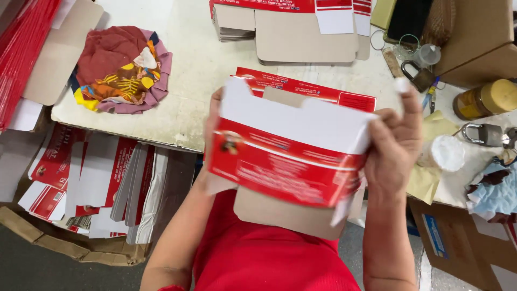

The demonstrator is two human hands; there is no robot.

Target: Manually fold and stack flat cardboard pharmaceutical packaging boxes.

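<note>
Up close to the camera, both hands held a red-and-white folding carton (288, 161) above the person's red-clad lap, just in front of the near edge of the worktable (199, 75). The carton's long axis ran left to right, dipping slightly toward the right; its printed red face was turned toward the camera, its white flaps pointed up toward the table, and a plain brown cardboard flap hung down from its lower edge. The left hand (212, 126) was mostly hidden behind the carton's left end, fingers curled around that edge in a grip. The right hand (396, 145) clasped the carton's right end, thumb pressed on the front, its taped index finger raised above the carton.

Relative to the carton, a flat red carton blank (323, 91) lay on the table just behind it. Farther behind it sat a stack of flat blanks (291, 27), brown side up. Well to its left on the table rested a bundle of coloured cloth (121, 70), and below that, off the table, a cardboard box of flattened cartons (102, 188) stood at the carton's left. To its right lay a roll of white tape (444, 153), a steel padlock (487, 134), a jar with a yellow lid (487, 99) and a darker padlock (417, 75)
</note>
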